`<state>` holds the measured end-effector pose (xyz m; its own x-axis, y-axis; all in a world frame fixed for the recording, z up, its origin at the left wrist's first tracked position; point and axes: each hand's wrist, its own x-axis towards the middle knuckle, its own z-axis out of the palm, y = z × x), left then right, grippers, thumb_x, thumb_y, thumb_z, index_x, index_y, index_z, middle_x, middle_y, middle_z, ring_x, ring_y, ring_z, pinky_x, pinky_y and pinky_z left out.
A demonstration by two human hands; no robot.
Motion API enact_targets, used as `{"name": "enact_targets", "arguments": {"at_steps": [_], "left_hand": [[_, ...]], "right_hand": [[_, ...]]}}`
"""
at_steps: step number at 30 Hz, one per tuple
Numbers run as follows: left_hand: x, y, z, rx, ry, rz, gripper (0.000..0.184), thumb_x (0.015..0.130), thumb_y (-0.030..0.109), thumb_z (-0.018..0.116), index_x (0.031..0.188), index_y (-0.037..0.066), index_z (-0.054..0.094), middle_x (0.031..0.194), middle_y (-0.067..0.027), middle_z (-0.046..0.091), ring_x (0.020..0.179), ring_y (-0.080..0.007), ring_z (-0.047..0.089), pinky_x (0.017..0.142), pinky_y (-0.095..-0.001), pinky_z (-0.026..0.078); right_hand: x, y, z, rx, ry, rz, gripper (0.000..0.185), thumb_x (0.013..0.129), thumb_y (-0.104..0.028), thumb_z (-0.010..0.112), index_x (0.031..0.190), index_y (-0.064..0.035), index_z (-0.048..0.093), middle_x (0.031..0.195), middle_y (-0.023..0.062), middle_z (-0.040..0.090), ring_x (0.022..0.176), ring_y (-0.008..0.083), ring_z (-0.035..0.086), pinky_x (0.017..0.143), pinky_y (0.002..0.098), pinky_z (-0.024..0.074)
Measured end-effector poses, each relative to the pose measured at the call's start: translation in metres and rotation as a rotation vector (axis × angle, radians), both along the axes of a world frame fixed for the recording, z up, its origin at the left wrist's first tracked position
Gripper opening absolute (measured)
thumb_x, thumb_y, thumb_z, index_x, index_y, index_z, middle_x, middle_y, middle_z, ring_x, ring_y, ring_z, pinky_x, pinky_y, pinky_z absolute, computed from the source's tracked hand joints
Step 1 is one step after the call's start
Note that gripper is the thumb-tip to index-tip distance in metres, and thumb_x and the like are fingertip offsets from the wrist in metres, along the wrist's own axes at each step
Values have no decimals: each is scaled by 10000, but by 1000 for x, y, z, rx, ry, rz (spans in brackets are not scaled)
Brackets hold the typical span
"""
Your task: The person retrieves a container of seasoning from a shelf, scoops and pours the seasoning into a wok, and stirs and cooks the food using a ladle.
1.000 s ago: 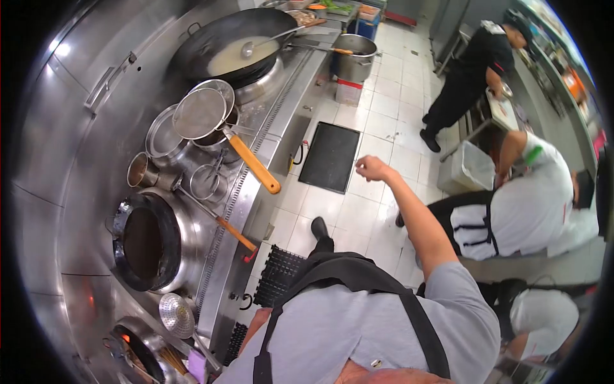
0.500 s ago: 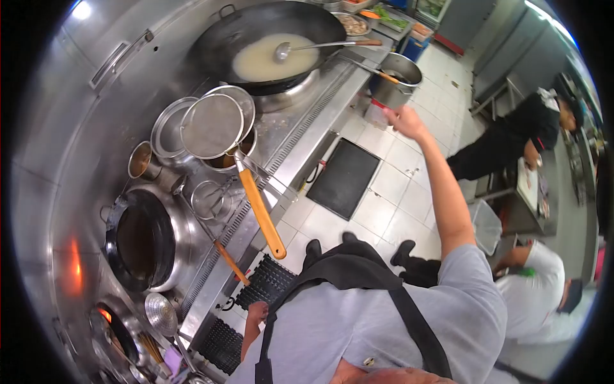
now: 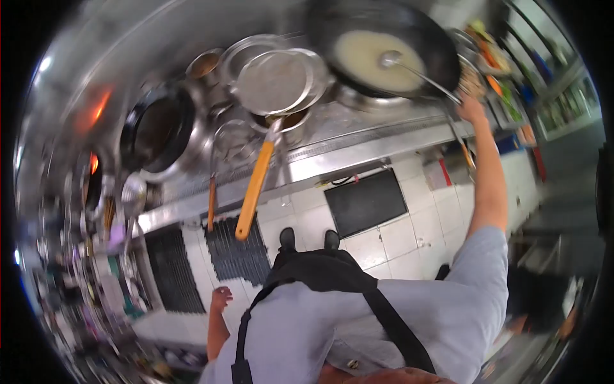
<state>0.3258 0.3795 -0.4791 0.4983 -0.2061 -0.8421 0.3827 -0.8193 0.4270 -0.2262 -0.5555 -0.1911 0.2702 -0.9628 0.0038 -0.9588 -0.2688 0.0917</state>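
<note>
My right hand (image 3: 472,109) is closed round the handle end of a ladle (image 3: 435,82), its wooden grip mostly hidden by the fingers. The ladle's bowl rests in cloudy, pale liquid (image 3: 363,59) inside a large black wok (image 3: 435,38). Low beside my body hangs my left hand (image 3: 220,299), loosely curled with fingers a little apart and nothing in it. Nearer the middle, a round mesh strainer (image 3: 272,83) lies over a pot, and its long yellow handle (image 3: 256,192) sticks out past the counter edge.
A second dark wok (image 3: 157,128) sits to the left, with flame glowing beyond it. Another wooden-handled utensil (image 3: 212,201) juts over the steel counter edge (image 3: 320,168). Food containers (image 3: 505,96) stand right of the big wok. Black mats (image 3: 366,201) lie on the tiled floor.
The view has swung round, bringing the stove across the top. My right hand has gone from mid-air over the floor to the ladle's handle and taken hold. My left hand still hangs low.
</note>
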Motion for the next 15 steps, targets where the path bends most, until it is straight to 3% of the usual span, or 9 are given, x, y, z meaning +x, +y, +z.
{"name": "enact_targets", "arguments": {"at_steps": [2, 3, 5, 6, 8, 9, 12, 14, 15], "left_hand": [[-29, 38, -8, 64, 71, 96, 209, 887, 175, 618, 1074, 94, 664, 832, -61, 701, 679, -186, 697, 425, -284, 393], [-35, 87, -48, -194, 47, -56, 214, 885, 187, 631, 1070, 83, 658, 848, -69, 707, 638, -185, 681, 409, -303, 416], [-78, 77, -12, 49, -42, 30, 159, 870, 205, 645, 952, 73, 682, 762, -72, 688, 594, -180, 667, 388, -310, 422], [-91, 86, -15, 73, -54, 80, 153, 871, 212, 643, 909, 70, 683, 699, -68, 660, 585, -171, 659, 390, -327, 423], [-118, 92, -8, 120, -23, 196, 204, 882, 238, 641, 1010, 81, 669, 802, -69, 686, 623, -176, 668, 432, -317, 423], [-128, 98, -8, 108, -2, 255, 227, 884, 242, 645, 1049, 88, 663, 847, -71, 696, 646, -183, 677, 457, -319, 431], [-151, 127, -26, 76, 106, 358, 265, 891, 254, 658, 1112, 109, 653, 925, -71, 708, 695, -201, 698, 518, -354, 454], [-161, 161, -60, -36, 158, 418, 267, 889, 261, 669, 1113, 115, 662, 918, -70, 708, 704, -207, 704, 533, -383, 460], [-166, 179, -75, -95, 184, 444, 268, 889, 264, 675, 1113, 118, 666, 914, -69, 708, 709, -209, 706, 541, -398, 463]], "right_hand": [[-50, -74, -62, -38, -83, 369, 707, 806, -123, 653, 1485, -74, 463, 1390, 235, 583, 1272, 400, 563, 1078, 461, 454], [-48, -74, -57, 15, -83, 341, 650, 807, -94, 630, 1443, -47, 500, 1354, 255, 597, 1266, 408, 561, 1060, 468, 460], [-67, -118, -85, -33, -78, 462, 552, 803, -115, 686, 1330, 10, 578, 1292, 264, 618, 1224, 447, 571, 1037, 488, 466], [-70, -127, -86, -14, -38, 443, 530, 830, -138, 691, 1334, -14, 584, 1262, 260, 627, 1181, 457, 587, 1014, 499, 474], [-68, -138, -78, -84, 94, 395, 547, 865, -204, 685, 1382, -80, 558, 1261, 249, 624, 1189, 437, 591, 1005, 499, 478], [-52, -122, -63, -79, 182, 289, 545, 880, -213, 671, 1383, -46, 540, 1274, 262, 616, 1190, 427, 595, 1005, 499, 477], [-16, -63, -48, -283, -71, 354, 537, 908, -242, 673, 1357, 17, 531, 1183, 248, 656, 1092, 396, 639, 971, 468, 499], [3, -40, -49, -285, -320, 411, 413, 957, -262, 656, 1268, -4, 572, 903, 139, 680, 762, 273, 669, 705, 400, 560], [30, 5, -34, -28, -593, 319, 370, 971, -271, 649, 1230, -16, 578, 826, 96, 633, 672, 220, 612, 617, 363, 518]]}}
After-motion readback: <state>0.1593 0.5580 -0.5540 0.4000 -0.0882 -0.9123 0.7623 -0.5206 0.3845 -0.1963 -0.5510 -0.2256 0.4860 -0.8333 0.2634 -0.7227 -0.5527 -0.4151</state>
